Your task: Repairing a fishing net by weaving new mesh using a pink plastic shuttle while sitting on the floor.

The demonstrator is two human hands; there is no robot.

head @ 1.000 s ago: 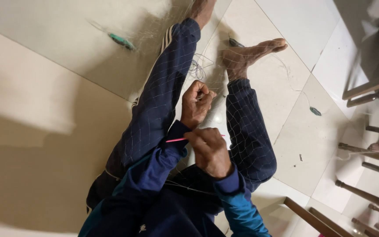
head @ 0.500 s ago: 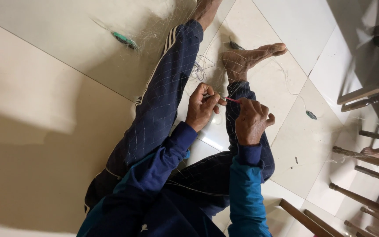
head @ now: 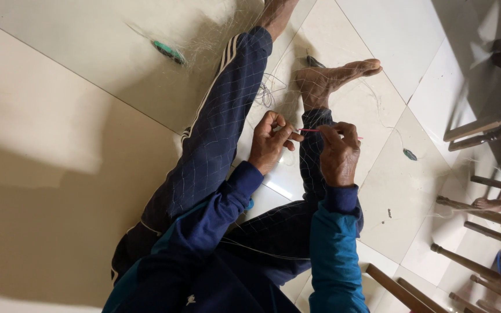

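Glossy cream floor tiles, right hand pinching thin red needle, left hand gripping fine net.

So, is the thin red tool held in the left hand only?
No, the right hand grips the red tool, and the left hand pinches near its tip.

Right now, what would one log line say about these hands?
left hand: pinching net | right hand: holding red needle | net: draped over legs | floor: tiled
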